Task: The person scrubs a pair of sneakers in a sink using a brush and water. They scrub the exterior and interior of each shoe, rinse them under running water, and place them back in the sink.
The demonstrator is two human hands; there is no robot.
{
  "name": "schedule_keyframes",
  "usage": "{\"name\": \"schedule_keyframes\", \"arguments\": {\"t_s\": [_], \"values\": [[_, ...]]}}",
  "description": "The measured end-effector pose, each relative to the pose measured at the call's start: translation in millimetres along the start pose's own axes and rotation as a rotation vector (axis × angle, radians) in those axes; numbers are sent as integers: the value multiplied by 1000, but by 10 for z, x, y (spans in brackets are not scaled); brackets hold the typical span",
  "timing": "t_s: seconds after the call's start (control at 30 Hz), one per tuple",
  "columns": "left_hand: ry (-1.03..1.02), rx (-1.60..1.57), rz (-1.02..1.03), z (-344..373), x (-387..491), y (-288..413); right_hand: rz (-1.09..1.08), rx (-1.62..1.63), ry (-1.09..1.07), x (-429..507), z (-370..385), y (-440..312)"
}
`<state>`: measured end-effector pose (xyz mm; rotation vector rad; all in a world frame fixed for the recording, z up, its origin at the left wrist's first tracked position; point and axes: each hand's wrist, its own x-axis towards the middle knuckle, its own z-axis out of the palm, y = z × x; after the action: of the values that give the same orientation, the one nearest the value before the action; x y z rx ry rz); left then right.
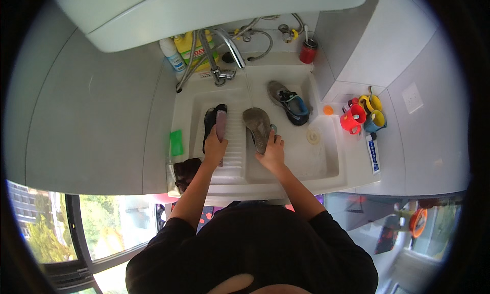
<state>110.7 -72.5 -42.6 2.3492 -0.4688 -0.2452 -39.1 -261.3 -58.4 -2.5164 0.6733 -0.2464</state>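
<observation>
My left hand [215, 147] grips a pinkish scrubbing brush [221, 125] over the ribbed washboard [233, 148] of a white laundry sink. Beneath the brush, a dark insole or similar flat shoe part [209, 119] lies on the ribs. In my right hand [273, 150] is a shoe [257, 124], its grey-brown sole turned up and its toe towards the faucet [231, 47]. A thin stream of water falls from the spout at the sole's tip. Another shoe [289, 103], dark with a blue lining, rests upright in the basin, to the right.
Green soap or a sponge [176, 142] and a dark brown cloth [187, 173] sit on the left rim. Cleaning bottles [191, 50] and hoses stand behind. A red jar [308, 51] occupies the back right corner; cups [353, 119] and a toothpaste tube [372, 154] are on the right ledge.
</observation>
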Motion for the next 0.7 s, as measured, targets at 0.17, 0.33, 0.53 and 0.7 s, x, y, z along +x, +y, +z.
{"name": "schedule_keyframes", "arguments": {"t_s": [0.17, 0.33, 0.53, 0.7], "values": [[23, -76, 413, 354, 204, 148, 34, -26, -31, 4, -41, -108], [-212, 538, 279, 601, 873, 456, 126, -58, -144, 89, -120, -164], [-378, 448, 346, 434, 334, 726, 131, -126, -185, 139, -125, -80], [-457, 586, 333, 475, 92, 605, 123, -139, -197, 155, -67, -54]]}}
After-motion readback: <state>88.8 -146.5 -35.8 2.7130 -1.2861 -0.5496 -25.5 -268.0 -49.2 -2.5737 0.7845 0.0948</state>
